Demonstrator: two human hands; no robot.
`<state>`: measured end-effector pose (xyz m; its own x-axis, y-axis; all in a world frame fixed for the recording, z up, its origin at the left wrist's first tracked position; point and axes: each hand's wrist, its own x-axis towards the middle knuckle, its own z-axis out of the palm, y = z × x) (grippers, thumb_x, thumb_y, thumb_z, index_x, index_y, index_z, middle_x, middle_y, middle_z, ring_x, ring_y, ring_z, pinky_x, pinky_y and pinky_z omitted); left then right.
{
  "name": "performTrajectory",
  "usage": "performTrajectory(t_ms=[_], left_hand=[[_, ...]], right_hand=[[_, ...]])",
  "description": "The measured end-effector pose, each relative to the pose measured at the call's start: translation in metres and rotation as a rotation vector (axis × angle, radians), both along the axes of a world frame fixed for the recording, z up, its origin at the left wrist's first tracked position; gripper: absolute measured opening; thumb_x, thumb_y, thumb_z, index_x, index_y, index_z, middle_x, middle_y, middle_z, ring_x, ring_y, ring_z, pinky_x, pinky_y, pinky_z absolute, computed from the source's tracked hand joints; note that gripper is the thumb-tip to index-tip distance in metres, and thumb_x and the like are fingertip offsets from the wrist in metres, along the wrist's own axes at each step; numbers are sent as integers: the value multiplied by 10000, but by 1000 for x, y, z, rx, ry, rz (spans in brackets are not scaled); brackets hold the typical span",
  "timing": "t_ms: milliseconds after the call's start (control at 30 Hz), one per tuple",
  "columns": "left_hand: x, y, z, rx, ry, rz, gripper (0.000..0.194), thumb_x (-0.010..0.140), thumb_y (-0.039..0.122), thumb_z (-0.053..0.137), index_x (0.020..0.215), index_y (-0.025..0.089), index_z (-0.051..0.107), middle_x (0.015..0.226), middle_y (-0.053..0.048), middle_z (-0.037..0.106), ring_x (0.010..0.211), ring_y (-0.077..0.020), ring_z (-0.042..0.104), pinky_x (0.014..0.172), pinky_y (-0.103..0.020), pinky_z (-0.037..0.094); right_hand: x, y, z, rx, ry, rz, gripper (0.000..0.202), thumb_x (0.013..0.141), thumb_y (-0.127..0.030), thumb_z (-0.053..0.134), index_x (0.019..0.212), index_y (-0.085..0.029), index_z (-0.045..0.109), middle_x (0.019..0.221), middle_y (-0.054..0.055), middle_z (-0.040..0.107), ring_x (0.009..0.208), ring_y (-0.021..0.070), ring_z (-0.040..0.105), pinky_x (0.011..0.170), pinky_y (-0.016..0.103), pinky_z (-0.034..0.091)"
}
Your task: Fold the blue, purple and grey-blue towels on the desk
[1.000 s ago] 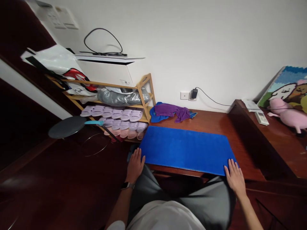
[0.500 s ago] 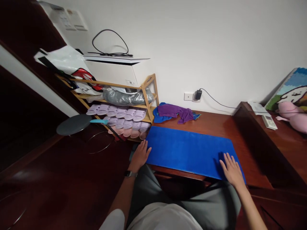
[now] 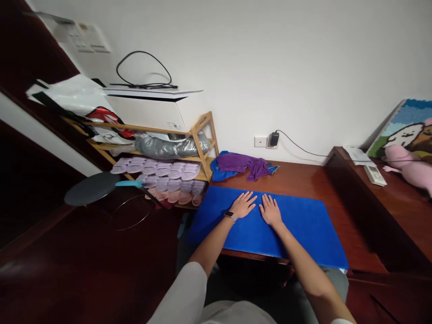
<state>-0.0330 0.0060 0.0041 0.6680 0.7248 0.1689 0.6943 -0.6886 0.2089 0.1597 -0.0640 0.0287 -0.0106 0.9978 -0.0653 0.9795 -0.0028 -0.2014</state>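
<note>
Fingers loosely spread, the left hand [image 3: 243, 205] and right hand [image 3: 270, 211] lay on the already-flat blue mat [image 3: 307, 225], lower centre, below rumpled purple cloth [image 3: 236, 163].

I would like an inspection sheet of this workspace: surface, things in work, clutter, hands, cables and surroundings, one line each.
Surface: reddish-brown table; damage, nothing seen.
Things in work: blue mat, spread flat, no folds seen.
Clutter: purple cloth and blue cloth, crumpled behind the mat.
Hands: left hand and right hand open, palms down on the mat, apart.
Cables: black cable from the wall plug runs rightward, off the mat; looped cable on the white box.
Surroundings: slipper rack and round stool left; remote control and pink plush toy right.
</note>
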Motion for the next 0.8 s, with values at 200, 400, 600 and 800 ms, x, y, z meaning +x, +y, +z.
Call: performTrajectory(t_ms=[200, 400, 600, 800], left_hand=[[-88, 17, -4, -8, 51, 243, 633, 1090, 586, 332, 1646, 293, 402, 1726, -75, 342, 1605, -273, 289, 1313, -487, 205], [-169, 40, -2, -12, 136, 428, 724, 1073, 628, 313, 1660, 209, 377, 1725, -123, 329, 1605, -318, 281, 1306, -523, 224], [-171, 43, -5, -1, 111, 429, 737, 1067, 647, 322, 1665, 219, 368, 1732, -121, 310, 1603, -341, 280, 1295, -543, 248], [-169, 40, -6, 11, 105, 426, 732, 1068, 644, 316, 1656, 215, 388, 1726, -128, 322, 1604, -327, 281, 1305, -541, 226]], right_hand=[[50, -6, -15, -34, -20, -167, 740, 1078, -521, 128, 1699, -127, 212, 1764, 57, 189, 1641, 230, 139, 1326, 452, 61], [179, -32, -24, -62, -45, -499, 832, 1039, -593, 93, 1702, -97, 176, 1778, 95, 140, 1644, 245, 118, 1326, 464, 72], [225, -50, -25, -71, -25, -566, 871, 1018, -614, 81, 1700, -79, 168, 1782, 89, 127, 1647, 238, 98, 1331, 459, 59], [217, -45, -13, -85, -68, -590, 853, 1018, -597, 141, 1688, -76, 237, 1766, 112, 206, 1632, 281, 170, 1315, 503, 139]])
